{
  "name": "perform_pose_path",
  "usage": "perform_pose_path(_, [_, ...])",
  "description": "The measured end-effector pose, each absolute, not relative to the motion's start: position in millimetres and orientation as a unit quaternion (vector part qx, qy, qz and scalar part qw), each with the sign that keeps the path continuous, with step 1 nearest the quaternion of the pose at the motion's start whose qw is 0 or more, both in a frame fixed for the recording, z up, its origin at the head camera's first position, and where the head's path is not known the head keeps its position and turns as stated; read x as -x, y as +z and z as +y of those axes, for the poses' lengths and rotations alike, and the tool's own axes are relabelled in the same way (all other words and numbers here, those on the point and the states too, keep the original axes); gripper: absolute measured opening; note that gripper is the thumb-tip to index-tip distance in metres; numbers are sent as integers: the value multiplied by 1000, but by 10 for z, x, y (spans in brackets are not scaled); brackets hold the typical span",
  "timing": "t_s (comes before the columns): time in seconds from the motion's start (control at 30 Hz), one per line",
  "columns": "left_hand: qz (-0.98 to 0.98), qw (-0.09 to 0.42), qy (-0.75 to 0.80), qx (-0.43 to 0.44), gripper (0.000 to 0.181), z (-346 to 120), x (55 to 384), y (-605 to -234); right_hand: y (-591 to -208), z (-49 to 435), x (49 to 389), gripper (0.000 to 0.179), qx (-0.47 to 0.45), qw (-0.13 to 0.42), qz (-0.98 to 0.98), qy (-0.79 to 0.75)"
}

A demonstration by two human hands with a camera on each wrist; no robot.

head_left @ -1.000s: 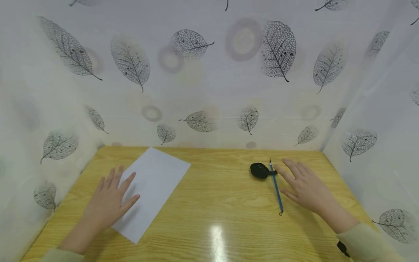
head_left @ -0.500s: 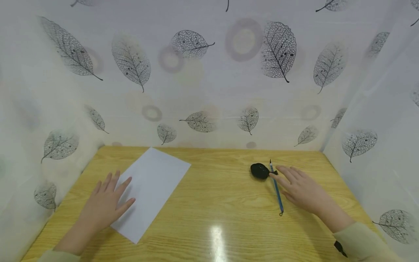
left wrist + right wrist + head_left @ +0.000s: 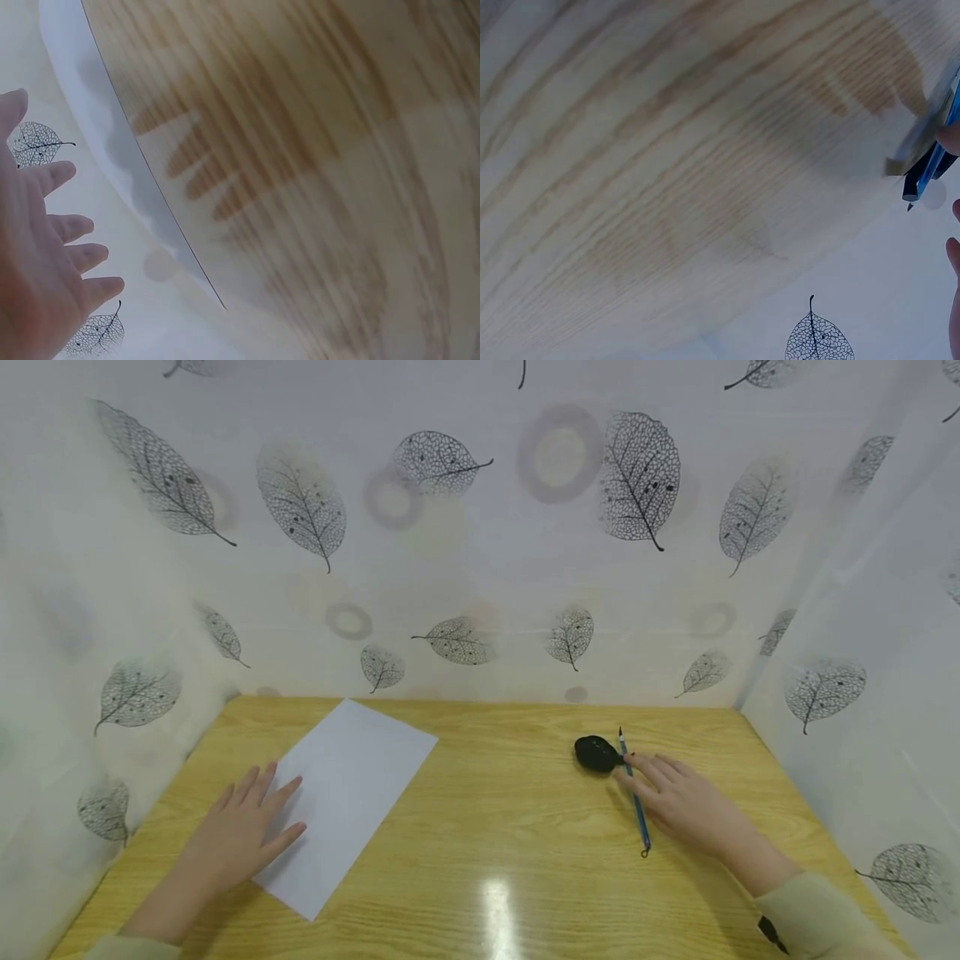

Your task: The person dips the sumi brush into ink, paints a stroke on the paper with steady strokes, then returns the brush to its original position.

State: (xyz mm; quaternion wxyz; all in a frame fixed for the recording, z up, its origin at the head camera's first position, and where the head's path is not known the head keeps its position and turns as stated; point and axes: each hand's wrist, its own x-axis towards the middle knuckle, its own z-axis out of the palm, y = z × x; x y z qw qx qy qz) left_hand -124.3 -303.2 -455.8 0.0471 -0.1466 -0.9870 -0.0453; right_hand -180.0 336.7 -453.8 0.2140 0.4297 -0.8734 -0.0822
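Observation:
A blue-handled writing brush [image 3: 638, 812], dark tip away from me and a small loop at its near end, lies across the narrow tail of a rounded black dish-like object [image 3: 596, 754]. My right hand [image 3: 693, 806] is at the brush, its thumb and forefinger at the upper handle. A firm pinch is not visible. In the right wrist view a fingertip overlaps the blue handle [image 3: 935, 161]. On the left, my left hand [image 3: 232, 839] spreads its fingers above the edge of a white paper sheet [image 3: 352, 789]. Its shadow falls on the sheet [image 3: 112, 112].
The wooden table [image 3: 487, 827] reaches back to a pale leaf-patterned curtain [image 3: 480, 552], which also borders both sides. A glare spot [image 3: 497, 914] shines near the front. A black item [image 3: 772, 935] shows by the right sleeve.
My right hand has moved slightly left and toward me, bringing thumb and forefinger to the brush. My left hand has drifted slightly left and nearer to me. Brush and paper stay in place.

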Motion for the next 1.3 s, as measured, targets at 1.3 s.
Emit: perform_pose_path(1.3, [-983, -14, -63, 174, 76, -3192, 1222, -4700, -4657, 3290, 1854, 40, -499, 249, -819, -134])
